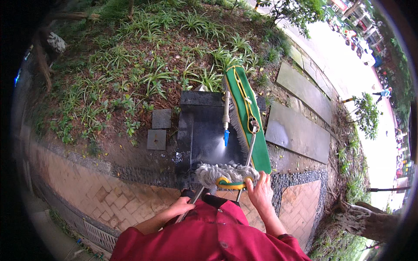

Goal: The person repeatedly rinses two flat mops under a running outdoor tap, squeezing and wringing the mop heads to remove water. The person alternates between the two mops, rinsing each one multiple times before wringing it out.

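My left hand [186, 206] is wrapped around a slim metal pole [198, 195] at the front of my body. My right hand [263, 192] pinches the right end of a grey string mop head [225, 173], which has a green band with yellow edging. Beside it a long flat mop [246, 107], green-backed with yellow trim and grey fringe, leans across the basin's right side. Its metal handle [252, 143] runs down behind the string mop head. The lower end of the green backing meets my right fingertips; whether they grip it too is unclear.
A dark stone basin [185, 140] lies ahead, with a blue-handled tap [226, 137] on an upright pipe [226, 107] over it. Stone slabs [298, 132] lie to the right, low plants [140, 65] beyond. Brick paving [107, 189] is underfoot; a tree trunk [362, 222] stands at right.
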`<state>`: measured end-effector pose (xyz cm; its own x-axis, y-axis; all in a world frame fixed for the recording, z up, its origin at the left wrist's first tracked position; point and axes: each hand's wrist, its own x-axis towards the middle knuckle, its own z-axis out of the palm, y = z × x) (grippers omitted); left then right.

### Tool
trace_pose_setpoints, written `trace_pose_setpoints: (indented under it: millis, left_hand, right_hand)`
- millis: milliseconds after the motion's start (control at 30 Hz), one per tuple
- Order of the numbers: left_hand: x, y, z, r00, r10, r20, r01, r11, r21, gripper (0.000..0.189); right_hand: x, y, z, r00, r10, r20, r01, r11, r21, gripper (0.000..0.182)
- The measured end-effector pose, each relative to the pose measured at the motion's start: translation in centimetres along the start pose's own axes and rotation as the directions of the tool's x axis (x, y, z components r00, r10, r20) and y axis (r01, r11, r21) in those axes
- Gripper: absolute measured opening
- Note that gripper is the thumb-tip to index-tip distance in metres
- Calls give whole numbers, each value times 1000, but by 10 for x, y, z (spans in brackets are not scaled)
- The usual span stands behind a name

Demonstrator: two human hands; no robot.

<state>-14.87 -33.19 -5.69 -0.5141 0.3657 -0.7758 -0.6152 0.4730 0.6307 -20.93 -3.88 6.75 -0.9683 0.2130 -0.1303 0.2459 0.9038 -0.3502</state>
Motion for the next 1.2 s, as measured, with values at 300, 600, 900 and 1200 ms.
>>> trace_pose_setpoints:
  millis: [300,600,900,1200]
  left_hand:
    - [43,-17,8,977,-206,60,214,948,-235,33]
    - [102,-28,-10,881,-22,473,372,652,-661,28]
    - [0,23,-73,894,117,432,46,937,-347,13]
    - [-51,16,-63,849,151,507,30,943,-332,13]
  right_hand:
    - [23,6,19,817,-562,132,572,818,-57,51]
    - [20,-10,20,978,-132,-163,121,990,-77,35]
    - [-100,-27,-32,795,509,-328,-160,699,697,39]
    - [-243,11,1,508,794,-334,-153,464,872,53]
